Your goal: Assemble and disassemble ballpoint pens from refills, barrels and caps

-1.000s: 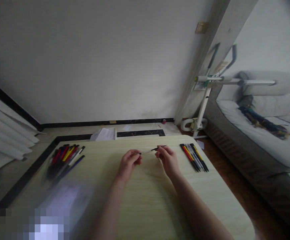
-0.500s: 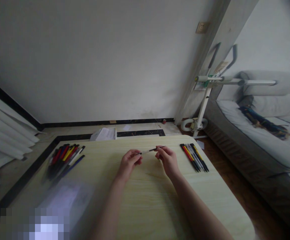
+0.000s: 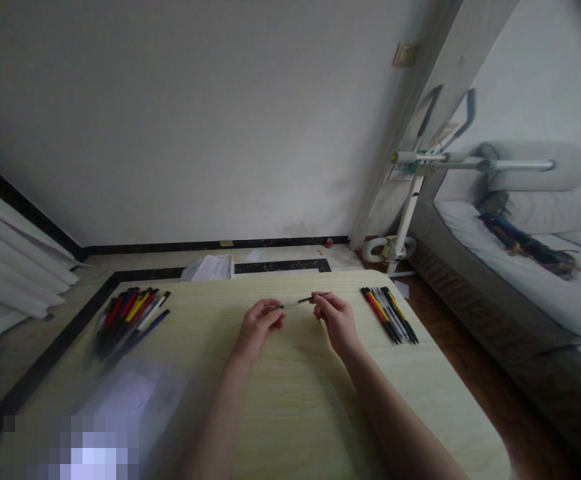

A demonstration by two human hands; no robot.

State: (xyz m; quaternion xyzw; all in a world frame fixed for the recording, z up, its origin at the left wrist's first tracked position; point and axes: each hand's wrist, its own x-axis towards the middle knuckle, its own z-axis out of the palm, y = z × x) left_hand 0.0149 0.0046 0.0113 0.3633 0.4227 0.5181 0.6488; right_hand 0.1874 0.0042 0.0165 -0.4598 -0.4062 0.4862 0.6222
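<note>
Between my two hands a slim pen [image 3: 293, 303] stretches just above the table. It is dark towards both ends and pale in the middle. My left hand [image 3: 260, 327] pinches its left end, where the fingers partly cover it. The other end sits in the fingertips of my right hand [image 3: 335, 317], with a dark tip poking out beyond them. To the right lies a row of pens [image 3: 389, 315] in red, yellow, grey and black. A looser pile of pens [image 3: 130, 313] lies at the left, its near part blurred.
The pale wooden table [image 3: 290, 413] has a rounded right edge. A whitish blurred thing [image 3: 125, 393] covers its near left part. Papers in a box [image 3: 213, 267] stand beyond the far edge. A grey sofa [image 3: 520, 280] and a white exercise frame [image 3: 410, 207] stand to the right.
Almost nothing differs. My right hand has shifted very slightly, and both hands keep their pinch on the slim pen.
</note>
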